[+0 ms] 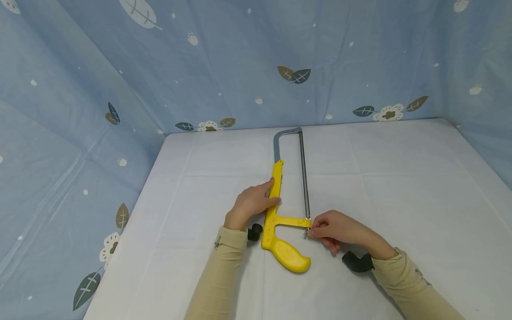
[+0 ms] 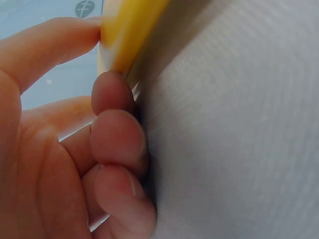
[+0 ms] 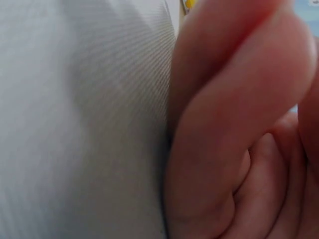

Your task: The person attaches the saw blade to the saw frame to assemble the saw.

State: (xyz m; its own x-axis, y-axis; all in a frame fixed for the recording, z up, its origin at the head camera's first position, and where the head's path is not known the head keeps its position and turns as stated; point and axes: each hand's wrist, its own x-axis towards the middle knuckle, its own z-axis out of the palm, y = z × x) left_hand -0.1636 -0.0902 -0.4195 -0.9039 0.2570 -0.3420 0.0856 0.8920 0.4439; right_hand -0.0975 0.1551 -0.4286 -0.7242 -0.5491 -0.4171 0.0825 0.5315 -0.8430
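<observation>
A hacksaw with a yellow handle [image 1: 290, 257] lies flat on the white-covered table, its grey bow end pointing away from me. The blade [image 1: 305, 178] runs along its right side. My left hand [image 1: 250, 202] holds the yellow frame between thumb and index finger; in the left wrist view the other fingers curl beside the yellow frame [image 2: 132, 32], against the cloth. At the blade's near end, my right hand [image 1: 340, 227] pinches a small metal wing nut [image 1: 306, 234]. In the right wrist view the curled fingers [image 3: 224, 124] hide the nut.
White cloth [image 1: 200, 186] covers the table. A blue patterned curtain [image 1: 240, 58] hangs behind the table and at its sides. Black wrist-worn pieces [image 1: 358, 262] sit beneath both wrists, close to the tabletop.
</observation>
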